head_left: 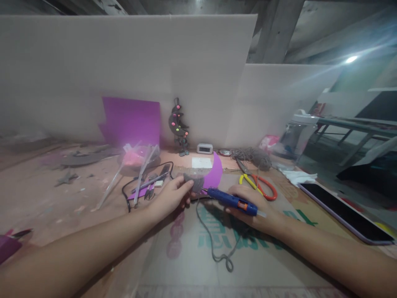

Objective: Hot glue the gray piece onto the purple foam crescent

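My left hand [176,192] is closed on the lower end of a purple crescent moon cut-out [214,174]. Grey yarn [194,184] covers that end in close turns. A loose tail of the same yarn [214,250] hangs down and curls on the cardboard below. In my right hand [252,203] is a blue hot glue gun [228,198], with a clear glue stick poking out of its back. Its nozzle points left, at the yarn-covered part of the crescent; whether it touches is too small to tell.
Printed cardboard [186,265] lies under my hands. Scissors [263,188], a grey yarn ball [262,159] and a phone [344,211] are on the right. Behind stand a decorated dark moon [178,124], a small digital clock [204,148] and a purple sheet [132,120]. Glue sticks [110,186] lie left.
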`<state>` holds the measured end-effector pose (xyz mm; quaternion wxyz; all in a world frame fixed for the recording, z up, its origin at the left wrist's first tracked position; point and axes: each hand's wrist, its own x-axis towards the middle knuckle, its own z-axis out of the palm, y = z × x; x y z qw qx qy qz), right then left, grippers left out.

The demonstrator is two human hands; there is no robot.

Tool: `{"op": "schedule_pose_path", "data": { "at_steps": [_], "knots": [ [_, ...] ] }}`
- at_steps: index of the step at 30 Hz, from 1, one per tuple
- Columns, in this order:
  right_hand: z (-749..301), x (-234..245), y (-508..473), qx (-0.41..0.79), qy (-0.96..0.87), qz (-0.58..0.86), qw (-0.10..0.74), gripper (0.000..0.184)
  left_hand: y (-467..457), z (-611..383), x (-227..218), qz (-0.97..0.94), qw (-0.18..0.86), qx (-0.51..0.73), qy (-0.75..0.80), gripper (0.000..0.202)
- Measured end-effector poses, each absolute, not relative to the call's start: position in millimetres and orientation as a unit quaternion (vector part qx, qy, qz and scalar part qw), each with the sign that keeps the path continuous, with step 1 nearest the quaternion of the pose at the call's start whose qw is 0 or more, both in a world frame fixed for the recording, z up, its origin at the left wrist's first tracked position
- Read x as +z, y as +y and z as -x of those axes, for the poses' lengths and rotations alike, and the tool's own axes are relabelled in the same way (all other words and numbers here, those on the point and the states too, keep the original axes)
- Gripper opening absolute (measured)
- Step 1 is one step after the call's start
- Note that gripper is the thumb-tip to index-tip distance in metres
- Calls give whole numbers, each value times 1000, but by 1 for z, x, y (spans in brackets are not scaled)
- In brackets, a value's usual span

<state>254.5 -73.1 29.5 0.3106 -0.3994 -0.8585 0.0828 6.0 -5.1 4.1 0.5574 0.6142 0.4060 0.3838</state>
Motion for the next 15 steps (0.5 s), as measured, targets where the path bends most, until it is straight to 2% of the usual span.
{"op": "schedule_pose_path", "data": {
  "at_steps": [15],
  "knots": [
    [-257, 23, -72, 60, -857, 417, 298, 21, -5, -10, 5, -609, 555, 387, 415, 35]
  ]
}}
